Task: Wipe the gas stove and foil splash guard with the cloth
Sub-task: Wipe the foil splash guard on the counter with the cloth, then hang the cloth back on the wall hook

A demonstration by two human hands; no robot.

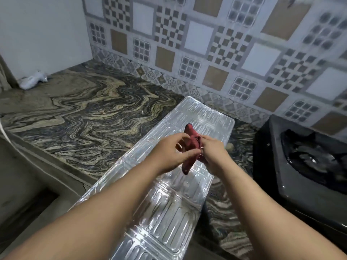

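A silver foil splash guard [169, 209] lies flat on the marbled counter, running from the near edge toward the tiled wall. Above its far half I hold a small red cloth [191, 141], bunched up between both hands. My left hand [172, 154] pinches the cloth from the left with thumb and fingers. My right hand [213, 152] grips it from the right, and part of the cloth hangs down between the two hands. The dark gas stove [300, 166] stands to the right of the foil, with one burner grate in sight.
The swirl-patterned counter [84, 117] spreads to the left and back. A white plastic bag [32, 80] lies in the far left corner. Patterned wall tiles [225, 44] close off the back. A sink edge [28, 175] drops away at the near left.
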